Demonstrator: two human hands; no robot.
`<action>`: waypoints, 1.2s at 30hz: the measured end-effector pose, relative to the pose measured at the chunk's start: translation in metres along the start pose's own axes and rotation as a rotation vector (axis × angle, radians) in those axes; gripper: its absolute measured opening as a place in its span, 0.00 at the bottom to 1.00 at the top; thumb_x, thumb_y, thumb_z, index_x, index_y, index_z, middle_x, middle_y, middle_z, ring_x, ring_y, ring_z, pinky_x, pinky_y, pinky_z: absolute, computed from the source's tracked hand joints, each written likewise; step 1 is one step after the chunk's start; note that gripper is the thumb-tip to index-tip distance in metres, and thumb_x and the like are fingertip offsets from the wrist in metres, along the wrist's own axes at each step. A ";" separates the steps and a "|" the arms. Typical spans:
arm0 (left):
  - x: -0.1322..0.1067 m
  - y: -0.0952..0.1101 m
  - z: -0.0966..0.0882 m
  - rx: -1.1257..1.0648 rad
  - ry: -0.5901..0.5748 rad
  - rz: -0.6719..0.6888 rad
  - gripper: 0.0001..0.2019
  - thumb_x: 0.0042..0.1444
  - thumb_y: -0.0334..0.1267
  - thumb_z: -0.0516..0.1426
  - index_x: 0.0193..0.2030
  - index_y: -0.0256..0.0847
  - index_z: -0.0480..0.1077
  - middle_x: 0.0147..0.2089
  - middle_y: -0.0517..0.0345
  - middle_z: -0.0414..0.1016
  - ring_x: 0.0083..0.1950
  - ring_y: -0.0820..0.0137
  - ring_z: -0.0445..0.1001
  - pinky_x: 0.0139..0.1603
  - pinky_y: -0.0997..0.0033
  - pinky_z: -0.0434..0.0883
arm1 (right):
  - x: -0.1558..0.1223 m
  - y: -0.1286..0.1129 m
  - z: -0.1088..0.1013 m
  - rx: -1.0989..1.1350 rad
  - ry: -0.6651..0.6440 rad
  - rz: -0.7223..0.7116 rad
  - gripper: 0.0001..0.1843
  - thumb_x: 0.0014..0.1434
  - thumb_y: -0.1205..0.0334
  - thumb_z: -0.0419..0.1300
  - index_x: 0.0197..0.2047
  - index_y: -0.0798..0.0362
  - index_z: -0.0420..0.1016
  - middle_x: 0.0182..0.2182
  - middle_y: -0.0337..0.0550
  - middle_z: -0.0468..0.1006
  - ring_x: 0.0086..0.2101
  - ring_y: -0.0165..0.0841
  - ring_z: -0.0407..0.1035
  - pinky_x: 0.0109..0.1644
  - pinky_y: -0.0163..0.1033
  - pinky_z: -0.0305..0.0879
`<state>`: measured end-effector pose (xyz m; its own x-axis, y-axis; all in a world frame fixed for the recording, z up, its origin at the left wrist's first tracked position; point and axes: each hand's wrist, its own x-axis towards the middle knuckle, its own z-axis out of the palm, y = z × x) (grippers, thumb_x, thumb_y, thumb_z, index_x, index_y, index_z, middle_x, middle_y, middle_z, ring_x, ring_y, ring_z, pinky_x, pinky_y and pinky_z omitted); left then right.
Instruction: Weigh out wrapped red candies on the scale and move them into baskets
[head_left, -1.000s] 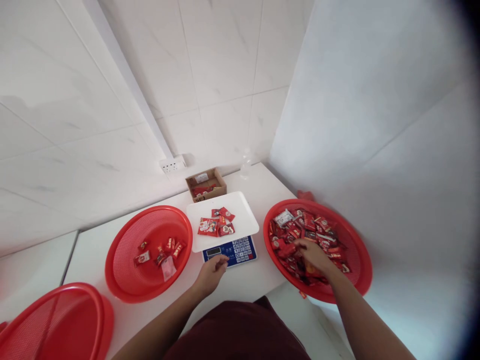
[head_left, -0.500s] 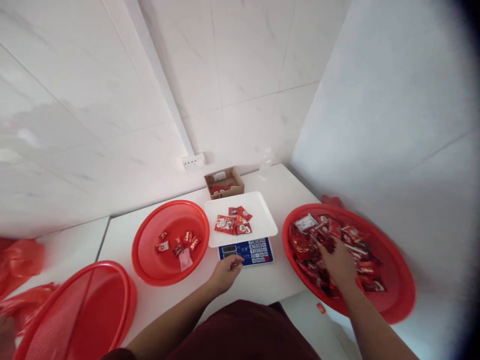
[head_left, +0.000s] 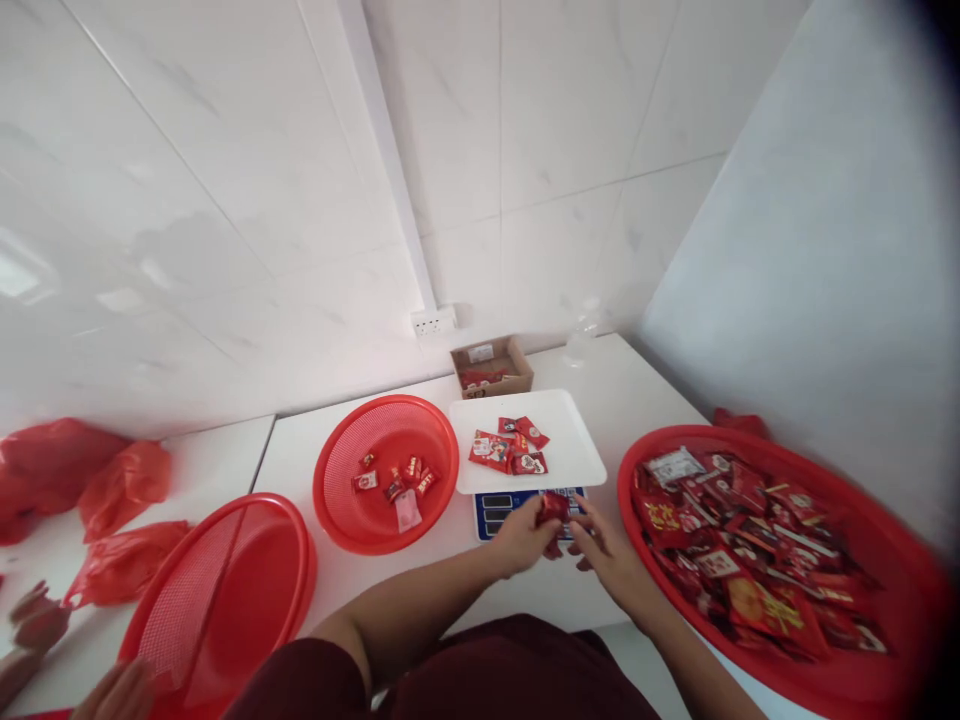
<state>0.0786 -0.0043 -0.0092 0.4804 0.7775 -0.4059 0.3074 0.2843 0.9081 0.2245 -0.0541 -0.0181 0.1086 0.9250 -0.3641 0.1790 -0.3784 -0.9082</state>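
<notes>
My left hand (head_left: 520, 537) and my right hand (head_left: 604, 545) meet in front of the blue scale (head_left: 525, 505), both pinching one small red packet (head_left: 553, 507) between their fingertips. The scale's white tray (head_left: 577, 445) carries several red packets (head_left: 510, 450). To my right a big red basket (head_left: 885, 520) is full of red packets. Left of the scale a smaller red basket (head_left: 337, 480) holds a few packets (head_left: 397, 485).
A stack of red baskets (head_left: 225, 590) sits at the near left. Red plastic bags (head_left: 82, 480) lie on the far left counter. A small cardboard box (head_left: 491, 365) and a wall socket (head_left: 433, 321) are behind the scale. Another person's hands (head_left: 45, 650) show at the bottom left.
My right hand left the big basket with a red packet and came over to my left hand at the scale. The camera turned left, revealing the bags and another person's hands.
</notes>
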 end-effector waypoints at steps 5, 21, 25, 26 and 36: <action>0.026 0.017 -0.058 0.408 0.293 0.146 0.23 0.59 0.45 0.52 0.59 0.39 0.60 0.53 0.46 0.71 0.54 0.60 0.69 0.56 0.58 0.66 | -0.004 0.033 -0.044 -0.206 0.289 0.012 0.36 0.48 0.39 0.51 0.54 0.54 0.64 0.46 0.55 0.75 0.42 0.43 0.72 0.48 0.50 0.69; 0.100 0.014 -0.055 1.164 0.251 0.168 0.45 0.48 0.68 0.51 0.70 0.52 0.45 0.74 0.49 0.33 0.71 0.43 0.30 0.61 0.27 0.33 | -0.022 0.086 -0.069 -0.884 0.611 -0.258 0.31 0.56 0.43 0.40 0.48 0.56 0.70 0.47 0.63 0.74 0.52 0.52 0.66 0.61 0.56 0.58; 0.108 0.011 -0.063 1.198 0.176 0.222 0.35 0.53 0.64 0.49 0.65 0.53 0.57 0.74 0.51 0.36 0.70 0.43 0.37 0.61 0.27 0.35 | -0.023 0.085 -0.067 -0.872 0.587 -0.239 0.31 0.57 0.43 0.40 0.47 0.56 0.70 0.46 0.62 0.75 0.51 0.53 0.67 0.60 0.58 0.58; 0.108 0.010 -0.066 1.206 0.175 0.247 0.33 0.54 0.63 0.49 0.64 0.53 0.59 0.73 0.51 0.38 0.70 0.43 0.39 0.61 0.28 0.35 | -0.023 0.085 -0.067 -0.870 0.577 -0.229 0.31 0.57 0.43 0.39 0.47 0.56 0.70 0.46 0.62 0.75 0.51 0.53 0.67 0.60 0.58 0.58; 0.073 -0.007 -0.075 1.215 0.164 0.489 0.33 0.59 0.59 0.48 0.68 0.48 0.52 0.72 0.48 0.44 0.72 0.52 0.39 0.66 0.36 0.36 | -0.025 0.079 -0.064 -0.899 0.536 -0.174 0.30 0.56 0.44 0.37 0.46 0.52 0.71 0.46 0.58 0.76 0.52 0.51 0.67 0.60 0.58 0.58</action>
<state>0.0499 0.0925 -0.0372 0.6735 0.7386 0.0306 0.7099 -0.6577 0.2519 0.2989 -0.1091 -0.0674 0.3894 0.9162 0.0943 0.8673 -0.3302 -0.3726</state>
